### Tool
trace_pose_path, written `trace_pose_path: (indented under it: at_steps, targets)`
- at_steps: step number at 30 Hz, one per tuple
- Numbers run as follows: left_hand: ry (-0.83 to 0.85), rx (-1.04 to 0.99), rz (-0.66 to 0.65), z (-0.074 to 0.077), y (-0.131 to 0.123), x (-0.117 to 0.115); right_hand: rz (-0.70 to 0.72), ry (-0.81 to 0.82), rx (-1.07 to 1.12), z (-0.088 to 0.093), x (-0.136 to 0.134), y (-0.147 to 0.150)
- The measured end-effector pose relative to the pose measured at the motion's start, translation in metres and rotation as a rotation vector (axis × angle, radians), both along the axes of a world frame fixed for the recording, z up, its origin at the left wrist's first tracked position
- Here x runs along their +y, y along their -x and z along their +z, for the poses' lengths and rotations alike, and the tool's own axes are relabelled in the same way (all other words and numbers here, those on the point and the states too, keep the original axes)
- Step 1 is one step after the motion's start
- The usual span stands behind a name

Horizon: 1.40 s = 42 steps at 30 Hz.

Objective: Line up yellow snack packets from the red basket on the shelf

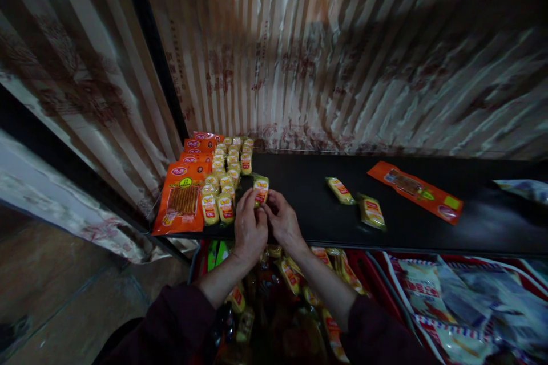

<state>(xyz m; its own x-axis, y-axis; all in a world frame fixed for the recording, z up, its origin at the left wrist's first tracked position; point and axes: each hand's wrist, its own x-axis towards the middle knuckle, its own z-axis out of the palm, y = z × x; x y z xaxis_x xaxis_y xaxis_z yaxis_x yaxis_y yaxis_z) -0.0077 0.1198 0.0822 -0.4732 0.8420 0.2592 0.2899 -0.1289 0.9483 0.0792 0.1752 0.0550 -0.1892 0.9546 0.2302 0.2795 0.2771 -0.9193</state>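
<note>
Between the fingers of both hands, a small yellow wrapped snack cake point(261, 189) with a red and white label stands upright over the black shelf. My left hand point(250, 227) closes on its left side, and my right hand point(281, 219) pinches its lower right edge. Just left of them, rows of the same snack cakes point(226, 207) stand packed on the shelf. Beside those rows lie orange snack packets point(182, 197). Two loose snack cakes point(340, 190) lie apart on the shelf to the right.
On the black shelf point(299, 182), a long orange packet point(415, 191) lies at the right. Below its front edge are a red basket point(385, 285) of mixed packets and another holding white-and-blue bags point(462, 302). Striped curtain point(299, 57) hangs behind; a dark post point(158, 40) rises at left.
</note>
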Motion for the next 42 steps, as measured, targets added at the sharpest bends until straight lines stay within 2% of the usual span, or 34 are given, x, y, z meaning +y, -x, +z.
trace_pose_path:
  at_steps: [6,11,16,24,32,42]
  targets:
    - [0.070,-0.061,0.037,0.003,0.002,0.026,-0.001,-0.024,0.021,-0.002,0.030,0.016]
    - [0.128,-0.016,0.059,0.006,0.006,0.047,0.003,-0.003,0.023,-0.003,0.049,0.029]
    - [0.141,-0.043,0.059,0.008,0.009,0.061,-0.010,-0.008,0.013,-0.005,0.064,0.035]
    - [0.155,0.004,0.053,0.000,0.010,0.068,-0.016,0.020,0.004,-0.010,0.078,0.040]
    - [0.222,0.158,0.021,-0.002,0.013,0.067,-0.003,-0.007,-0.051,-0.014,0.088,0.045]
    - [0.265,0.157,0.001,-0.007,0.011,0.070,0.001,-0.045,-0.268,-0.010,0.096,0.045]
